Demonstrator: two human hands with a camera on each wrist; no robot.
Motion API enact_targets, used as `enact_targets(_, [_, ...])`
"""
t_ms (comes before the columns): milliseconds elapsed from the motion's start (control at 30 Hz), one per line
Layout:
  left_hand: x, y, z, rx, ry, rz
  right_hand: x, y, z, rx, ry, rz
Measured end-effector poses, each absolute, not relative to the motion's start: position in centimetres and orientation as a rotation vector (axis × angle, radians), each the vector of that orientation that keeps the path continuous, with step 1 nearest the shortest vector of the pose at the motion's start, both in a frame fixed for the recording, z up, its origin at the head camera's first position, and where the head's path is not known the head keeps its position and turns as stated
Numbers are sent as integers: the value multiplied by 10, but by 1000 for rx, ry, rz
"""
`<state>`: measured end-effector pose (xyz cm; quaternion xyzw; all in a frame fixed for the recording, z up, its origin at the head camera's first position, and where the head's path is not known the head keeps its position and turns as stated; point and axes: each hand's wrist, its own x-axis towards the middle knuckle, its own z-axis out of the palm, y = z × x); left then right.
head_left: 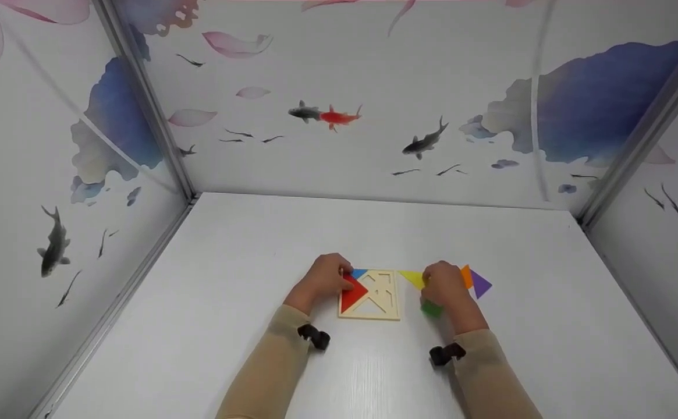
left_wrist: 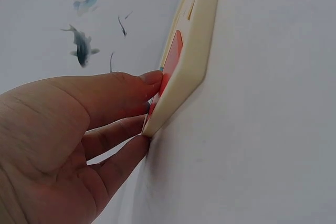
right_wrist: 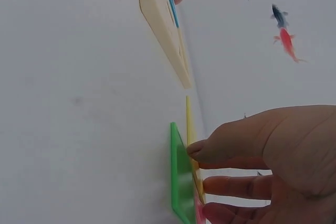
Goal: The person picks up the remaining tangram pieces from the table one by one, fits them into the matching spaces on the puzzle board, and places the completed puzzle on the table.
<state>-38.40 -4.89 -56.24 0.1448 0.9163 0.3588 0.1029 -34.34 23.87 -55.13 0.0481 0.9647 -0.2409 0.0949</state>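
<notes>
A cream puzzle board (head_left: 398, 297) lies on the table with a red triangle (head_left: 351, 295) and a blue piece (head_left: 359, 273) at its left part. The left hand (head_left: 322, 280) rests at the board's left edge, its thumb on the red triangle; in the left wrist view its other fingertips touch the board's rim (left_wrist: 189, 66). Right of the board, the right hand (head_left: 448, 286) has its thumb and fingers on a yellow piece (head_left: 411, 278). A green piece (right_wrist: 181, 182) lies beside it, and a pink piece (right_wrist: 199, 211) shows under the fingertips in the right wrist view.
An orange piece (head_left: 467, 276) and a purple triangle (head_left: 481, 284) lie just right of the right hand. Panels painted with fish and petals enclose the white table (head_left: 257, 233) at the back and both sides. Black wrist devices sit on both sleeves.
</notes>
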Motion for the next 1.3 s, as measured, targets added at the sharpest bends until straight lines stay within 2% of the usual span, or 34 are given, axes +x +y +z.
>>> enact_targets(567, [-391, -51, -568, 429, 2704, 1044, -348, 239, -549, 132, 2850, -698])
enact_targets(900, [-391, -50, -568, 412, 2712, 1039, -347, 227, -539, 31, 2848, -382])
enact_targets(1300, [-389, -51, -567, 445, 2721, 1037, -346, 213, -544, -102, 2919, -215])
